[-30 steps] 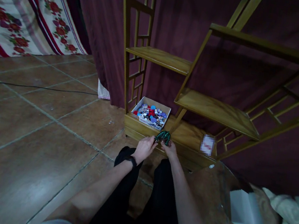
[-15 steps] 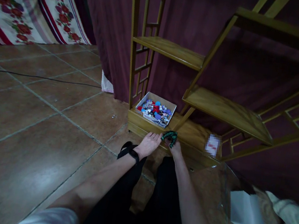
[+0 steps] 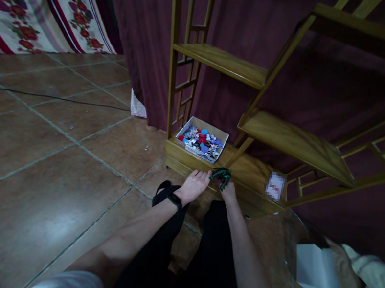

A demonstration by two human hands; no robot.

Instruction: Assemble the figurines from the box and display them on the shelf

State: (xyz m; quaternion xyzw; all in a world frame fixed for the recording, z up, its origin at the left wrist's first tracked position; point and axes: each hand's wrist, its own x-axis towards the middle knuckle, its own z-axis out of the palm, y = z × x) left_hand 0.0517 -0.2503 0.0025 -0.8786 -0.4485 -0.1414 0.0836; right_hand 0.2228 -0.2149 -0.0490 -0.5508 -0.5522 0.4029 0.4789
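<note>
A dark green and black patterned strip of cloth (image 3: 222,173), bent into an arch, is held up between my hands in front of the low wooden shelf unit. My left hand (image 3: 195,185), with a black band on its wrist, pinches the strip's left end. At the other end, my right hand (image 3: 229,191) has its fingers closed on the cloth, partly hidden behind it. Just beyond my hands, a shallow cardboard box (image 3: 214,129) full of small red, blue, purple and white pieces rests on the unit's base. Those pieces are too small to name.
The wooden shelf unit (image 3: 222,62) has stepped boards and lattice sides. A blurred white card (image 3: 275,186) stands on its base at the right. White box parts (image 3: 320,273) and pale cloth (image 3: 372,275) lie on the floor at right. A black cable (image 3: 47,97) crosses the tiles at left.
The view has shifted slightly. Both hands keep hold of the cloth strip in nearly the same place, and its arch looks a little fuller.
</note>
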